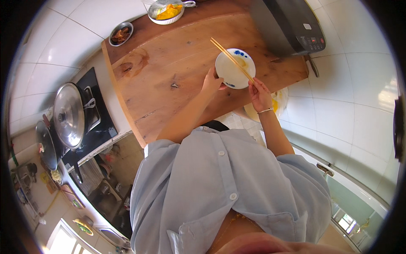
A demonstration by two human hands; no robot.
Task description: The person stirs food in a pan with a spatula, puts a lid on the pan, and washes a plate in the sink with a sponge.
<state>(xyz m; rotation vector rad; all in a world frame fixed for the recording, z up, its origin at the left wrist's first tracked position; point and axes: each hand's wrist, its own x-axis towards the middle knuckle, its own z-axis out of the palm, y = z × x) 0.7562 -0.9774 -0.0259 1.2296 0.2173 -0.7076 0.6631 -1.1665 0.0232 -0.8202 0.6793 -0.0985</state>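
Note:
A white bowl (229, 72) with blue decoration on its inner wall is before me at the wooden tabletop. A small yellowish patch shows inside it. My left hand (213, 80) grips the bowl's left rim, thumb over the edge. A pair of wooden chopsticks (222, 50) slants across the bowl, with the far ends out past its rim. My right hand (260, 94) pinches their near ends at the bowl's lower right edge. Whether its fingers also touch the rim, I cannot tell.
On the wooden table (165, 104) stand a metal bowl of brown food (121, 35), a white dish (165, 21) with something yellow, and a black appliance (285, 28). A knife handle (312, 66) juts past the right edge. Lidded pan (69, 116) on the left cooktop; bin (280, 103) below right.

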